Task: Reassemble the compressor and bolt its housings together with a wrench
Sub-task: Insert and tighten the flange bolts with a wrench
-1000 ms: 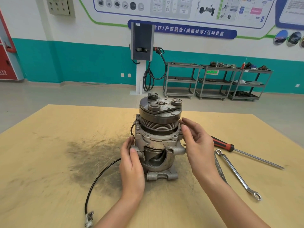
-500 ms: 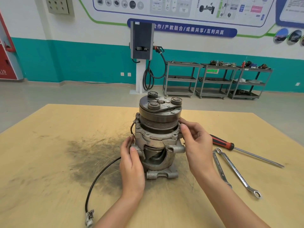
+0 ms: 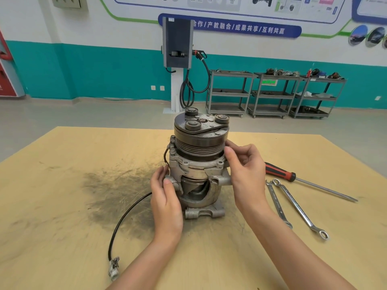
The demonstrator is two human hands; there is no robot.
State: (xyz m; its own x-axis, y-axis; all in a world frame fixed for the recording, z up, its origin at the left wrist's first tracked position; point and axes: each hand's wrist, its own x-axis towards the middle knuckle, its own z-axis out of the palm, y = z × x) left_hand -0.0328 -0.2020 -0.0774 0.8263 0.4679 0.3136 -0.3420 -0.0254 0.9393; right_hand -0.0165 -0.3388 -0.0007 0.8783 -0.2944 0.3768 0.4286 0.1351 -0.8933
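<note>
A grey metal compressor [image 3: 199,166] stands upright in the middle of the yellow table [image 3: 62,206], its dark pulley and clutch plate on top. A cutaway in its lower housing shows the inner parts. My left hand [image 3: 166,197] holds the left side of the lower housing, thumb on a mounting lug. My right hand [image 3: 244,164] grips the right side, fingertips curled on the upper housing flange just under the pulley. Two wrenches [image 3: 293,206] lie on the table to the right, apart from both hands.
A red-handled screwdriver [image 3: 293,178] lies right of the compressor, beyond the wrenches. A black cable with a plug [image 3: 114,266] trails from the compressor toward the front left. A dark smudge [image 3: 117,191] marks the tabletop. Metal shelf carts [image 3: 272,93] stand far behind.
My right hand has moved in from beside the compressor and closed its fingers on the upper flange. My left hand stays on the lower housing.
</note>
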